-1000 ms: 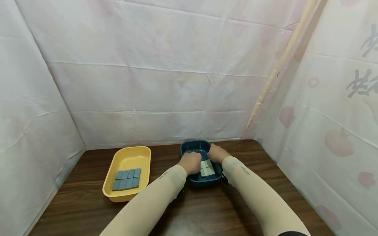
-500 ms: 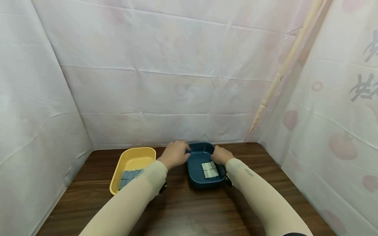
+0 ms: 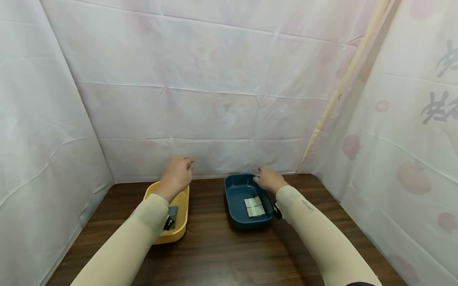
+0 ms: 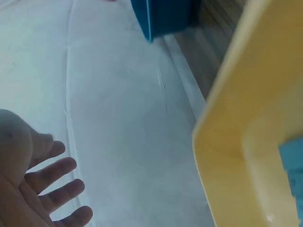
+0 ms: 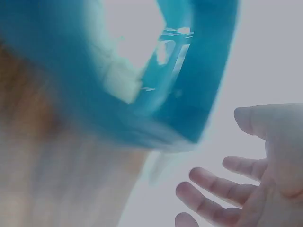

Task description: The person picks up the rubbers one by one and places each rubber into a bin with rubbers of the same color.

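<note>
My left hand (image 3: 176, 177) is raised over the back of the yellow tray (image 3: 183, 210). In the left wrist view its fingers (image 4: 54, 172) are spread apart and only slightly bent, with nothing between them. Blue-grey tiles (image 3: 172, 212) lie in the yellow tray, mostly hidden behind my left wrist. At the right rim of the dark blue tray (image 3: 233, 198) is my right hand (image 3: 270, 180). The right wrist view shows its fingers (image 5: 215, 184) loose and holding nothing. A block of pale, off-white tiles (image 3: 254, 207) sits flat in the front right part of the blue tray.
Both trays stand on a dark wooden table (image 3: 214, 254), with a strip of table between them. A white patterned sheet (image 3: 214, 119) hangs close behind the trays, and more sheeting closes both sides. A pale pole (image 3: 330, 105) leans in the right back corner.
My left hand has gone from the blue tray leftward and up, to above the yellow tray. My right hand has shifted slightly up and back along the blue tray's right rim, its fingers loosening.
</note>
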Motion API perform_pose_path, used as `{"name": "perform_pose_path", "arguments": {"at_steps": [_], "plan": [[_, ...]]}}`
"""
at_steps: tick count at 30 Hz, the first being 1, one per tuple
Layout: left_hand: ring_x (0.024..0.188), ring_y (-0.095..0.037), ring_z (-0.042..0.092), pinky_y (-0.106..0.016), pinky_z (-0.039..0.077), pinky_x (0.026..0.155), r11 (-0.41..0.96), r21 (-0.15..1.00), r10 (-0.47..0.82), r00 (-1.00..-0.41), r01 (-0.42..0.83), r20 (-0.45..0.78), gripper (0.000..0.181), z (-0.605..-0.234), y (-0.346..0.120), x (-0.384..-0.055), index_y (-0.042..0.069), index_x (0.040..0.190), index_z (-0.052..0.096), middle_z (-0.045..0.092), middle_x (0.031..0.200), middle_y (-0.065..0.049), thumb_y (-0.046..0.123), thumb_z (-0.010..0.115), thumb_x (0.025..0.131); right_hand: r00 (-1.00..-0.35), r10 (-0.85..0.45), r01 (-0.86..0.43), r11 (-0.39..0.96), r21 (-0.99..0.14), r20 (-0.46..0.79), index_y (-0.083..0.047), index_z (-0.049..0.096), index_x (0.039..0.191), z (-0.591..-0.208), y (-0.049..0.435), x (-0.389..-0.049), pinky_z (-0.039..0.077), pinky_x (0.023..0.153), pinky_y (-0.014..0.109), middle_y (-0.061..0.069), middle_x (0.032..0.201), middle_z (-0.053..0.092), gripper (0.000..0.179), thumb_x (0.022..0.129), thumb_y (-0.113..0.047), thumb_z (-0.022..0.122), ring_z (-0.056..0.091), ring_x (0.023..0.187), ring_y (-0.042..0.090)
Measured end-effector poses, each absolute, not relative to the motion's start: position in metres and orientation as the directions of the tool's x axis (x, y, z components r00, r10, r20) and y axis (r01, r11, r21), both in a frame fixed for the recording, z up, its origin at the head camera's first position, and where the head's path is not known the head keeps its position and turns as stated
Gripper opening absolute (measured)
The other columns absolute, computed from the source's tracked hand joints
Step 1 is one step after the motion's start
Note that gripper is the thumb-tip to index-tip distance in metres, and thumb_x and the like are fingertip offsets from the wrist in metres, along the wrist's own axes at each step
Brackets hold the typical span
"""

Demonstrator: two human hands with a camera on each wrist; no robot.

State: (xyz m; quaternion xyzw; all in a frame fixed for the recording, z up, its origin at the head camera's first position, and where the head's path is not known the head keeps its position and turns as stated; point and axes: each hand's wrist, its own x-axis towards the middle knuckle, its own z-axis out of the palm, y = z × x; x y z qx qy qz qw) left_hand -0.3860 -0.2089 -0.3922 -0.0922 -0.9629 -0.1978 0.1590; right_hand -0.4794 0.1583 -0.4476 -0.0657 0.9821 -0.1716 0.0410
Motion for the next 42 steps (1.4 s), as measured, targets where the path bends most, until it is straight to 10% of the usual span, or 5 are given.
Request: {"name": "perform_pose_path", "arguments": {"at_steps": [17,42], "plan": [[0.174,-0.048,0.023,-0.081,0.023,0.132,0.952,0.233,0.119,-0.944,0.196,0.307,0.07,-0.406,-0.223,-0.384,0.017,0.18,0.034,0.028,0.188,-0.018,0.054,0.041,0.121,-0.869,-0.394,-0.453,0.877,-0.161,0.299,-0.016,0.04,0.177,-0.406,0.082,-0.454,0.028,0.139,0.064,0.016,0.187,0.03,0.077,0.117,-0.064,0.048,0.027,0.175,0.043],[0.178,-0.046,0.001,-0.085,-0.001,0.132,0.956,0.255,0.077,-0.962,0.145,0.261,0.096,-0.424,-0.219,-0.372,0.025,0.182,0.026,0.013,0.192,-0.014,0.087,0.033,0.109,-0.878,-0.416,-0.461,0.869,-0.181,0.236,-0.027,0.024,0.183,-0.418,0.046,-0.434,0.015,0.135,0.08,0.014,0.192,0.013,0.095,0.109,-0.085,0.039,0.008,0.178,0.045]]}}
